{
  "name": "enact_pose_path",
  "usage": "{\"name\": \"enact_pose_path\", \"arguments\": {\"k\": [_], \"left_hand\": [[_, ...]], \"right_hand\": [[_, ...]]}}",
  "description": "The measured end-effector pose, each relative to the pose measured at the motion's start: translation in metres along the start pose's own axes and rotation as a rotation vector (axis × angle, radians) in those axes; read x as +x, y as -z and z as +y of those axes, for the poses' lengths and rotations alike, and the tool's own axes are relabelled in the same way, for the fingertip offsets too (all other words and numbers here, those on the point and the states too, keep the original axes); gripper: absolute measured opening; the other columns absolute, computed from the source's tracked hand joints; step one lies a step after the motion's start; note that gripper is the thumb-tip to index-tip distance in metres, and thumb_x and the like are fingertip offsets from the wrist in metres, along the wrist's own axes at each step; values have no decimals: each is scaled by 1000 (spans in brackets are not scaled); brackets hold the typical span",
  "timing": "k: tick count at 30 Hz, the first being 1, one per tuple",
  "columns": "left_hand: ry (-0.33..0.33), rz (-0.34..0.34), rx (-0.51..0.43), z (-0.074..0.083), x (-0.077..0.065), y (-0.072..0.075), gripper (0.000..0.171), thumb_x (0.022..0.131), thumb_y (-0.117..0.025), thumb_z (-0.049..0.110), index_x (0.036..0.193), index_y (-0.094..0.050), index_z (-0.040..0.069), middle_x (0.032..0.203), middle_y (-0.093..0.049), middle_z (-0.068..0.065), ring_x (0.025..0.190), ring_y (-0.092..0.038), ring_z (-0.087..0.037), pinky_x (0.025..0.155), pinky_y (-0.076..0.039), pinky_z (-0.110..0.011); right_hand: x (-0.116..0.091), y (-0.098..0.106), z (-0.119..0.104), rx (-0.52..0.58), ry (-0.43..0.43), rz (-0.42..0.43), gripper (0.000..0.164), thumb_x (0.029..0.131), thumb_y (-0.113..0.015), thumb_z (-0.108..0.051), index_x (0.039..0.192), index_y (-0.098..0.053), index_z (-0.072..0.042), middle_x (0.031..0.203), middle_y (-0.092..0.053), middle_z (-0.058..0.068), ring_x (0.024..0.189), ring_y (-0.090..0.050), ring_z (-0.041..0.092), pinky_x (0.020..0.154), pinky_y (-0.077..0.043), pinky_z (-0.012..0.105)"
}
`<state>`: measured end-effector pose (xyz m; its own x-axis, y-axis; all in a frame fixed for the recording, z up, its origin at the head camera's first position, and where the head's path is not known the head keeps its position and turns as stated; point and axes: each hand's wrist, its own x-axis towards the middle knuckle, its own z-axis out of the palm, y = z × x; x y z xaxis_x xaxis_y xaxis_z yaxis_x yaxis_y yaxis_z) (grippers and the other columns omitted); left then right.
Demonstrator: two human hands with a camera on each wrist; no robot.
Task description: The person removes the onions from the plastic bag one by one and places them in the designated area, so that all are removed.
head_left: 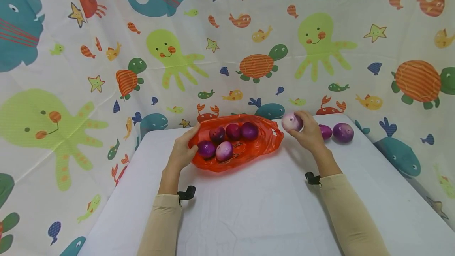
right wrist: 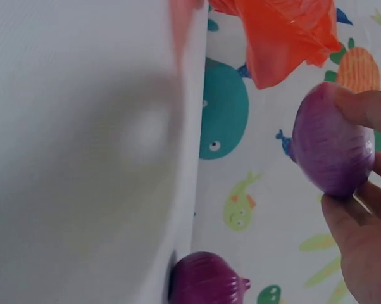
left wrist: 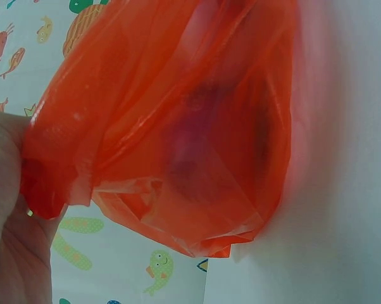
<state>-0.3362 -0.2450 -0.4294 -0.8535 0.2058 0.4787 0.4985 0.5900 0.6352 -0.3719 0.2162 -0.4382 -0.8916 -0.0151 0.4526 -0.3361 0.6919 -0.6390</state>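
Observation:
A red plastic bag (head_left: pixel 249 151) lies spread on the white table with several purple onions (head_left: pixel 233 131) in it. My left hand (head_left: pixel 182 151) grips the bag's left edge between thumb and fingers; the left wrist view shows the bunched plastic (left wrist: pixel 57 171) in that grasp. To the right of the bag, my right hand (head_left: pixel 308 131) holds a pale purple onion (head_left: pixel 292 122) above the table. Thumb and fingertips pinch this onion (right wrist: pixel 333 139) in the right wrist view.
Two more onions lie at the table's back right: a smaller one (head_left: pixel 325 131) partly behind my right hand and a larger one (head_left: pixel 343 132) beside it. Behind the white table (head_left: pixel 249 208) hangs a curtain (head_left: pixel 227 78) printed with sea animals.

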Motion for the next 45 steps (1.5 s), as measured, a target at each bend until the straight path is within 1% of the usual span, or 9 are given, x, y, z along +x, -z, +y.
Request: {"name": "enact_pose_path", "arguments": {"k": [4, 7, 14, 24, 28, 33, 37, 41, 45], "left_hand": [[-4, 5, -2, 0, 0, 0, 80, 85, -65, -22, 156, -47, 10, 160, -51, -9, 148, -47, -34, 113, -47, -53], [-1, 7, -3, 0, 0, 0, 80, 85, -65, -22, 156, -48, 10, 160, -51, -8, 148, -47, -34, 113, -47, -53], [1, 9, -1, 0, 1, 0, 79, 85, -64, -22, 156, -48, 9, 160, -50, -8, 148, -47, -35, 113, -47, -53], [3, 6, 0, 1, 1, -1, 81, 85, -65, -21, 157, -47, 12, 160, -50, -8, 149, -47, -34, 112, -47, -54], [8, 6, -1, 1, 0, -1, 80, 85, -65, -22, 156, -47, 10, 160, -50, -8, 149, -46, -34, 112, -47, -54], [18, 5, -2, 2, 0, 0, 81, 86, -65, -21, 157, -46, 13, 160, -50, -6, 149, -46, -33, 113, -48, -53], [18, 4, -4, 3, 0, 0, 81, 86, -66, -21, 157, -47, 13, 161, -50, -7, 149, -46, -34, 112, -48, -53], [12, 4, -4, 3, 0, 0, 81, 85, -66, -21, 157, -47, 11, 160, -50, -8, 149, -46, -35, 111, -48, -54], [6, 5, -4, 3, 0, 0, 82, 84, -66, -21, 157, -47, 12, 161, -49, -8, 149, -46, -35, 111, -48, -54]], "right_hand": [[-1, 1, 4, -3, -54, -33, 72, 88, -82, -12, 151, -47, -4, 154, -46, 22, 142, -44, 44, 117, -39, 66], [-1, 1, 7, -13, -88, -56, 73, 90, -80, -13, 152, -44, -4, 155, -43, 24, 142, -42, 46, 117, -37, 67], [-1, 1, 14, -20, -149, -64, 74, 91, -79, -14, 154, -44, -4, 154, -38, 26, 140, -41, 49, 118, -36, 69], [-2, 2, 20, -48, -172, -87, 75, 91, -80, -17, 156, -43, -5, 155, -38, 27, 142, -40, 51, 117, -34, 72], [-3, 2, 21, -64, -173, -88, 74, 91, -80, -18, 155, -45, -5, 156, -38, 29, 142, -39, 53, 117, -33, 74], [-4, 2, 22, -77, -198, -99, 73, 92, -79, -18, 154, -44, -2, 158, -37, 30, 143, -38, 54, 117, -32, 74], [-4, 2, 23, -85, -201, -107, 73, 92, -78, -18, 155, -43, -1, 157, -37, 30, 144, -38, 53, 117, -32, 73], [-5, 3, 24, -98, -200, -124, 72, 92, -77, -17, 153, -45, 0, 156, -38, 30, 142, -39, 52, 116, -34, 72], [-5, 5, 24, -116, -221, -159, 70, 91, -77, -17, 153, -46, -2, 157, -40, 28, 144, -37, 51, 115, -35, 73]]}}
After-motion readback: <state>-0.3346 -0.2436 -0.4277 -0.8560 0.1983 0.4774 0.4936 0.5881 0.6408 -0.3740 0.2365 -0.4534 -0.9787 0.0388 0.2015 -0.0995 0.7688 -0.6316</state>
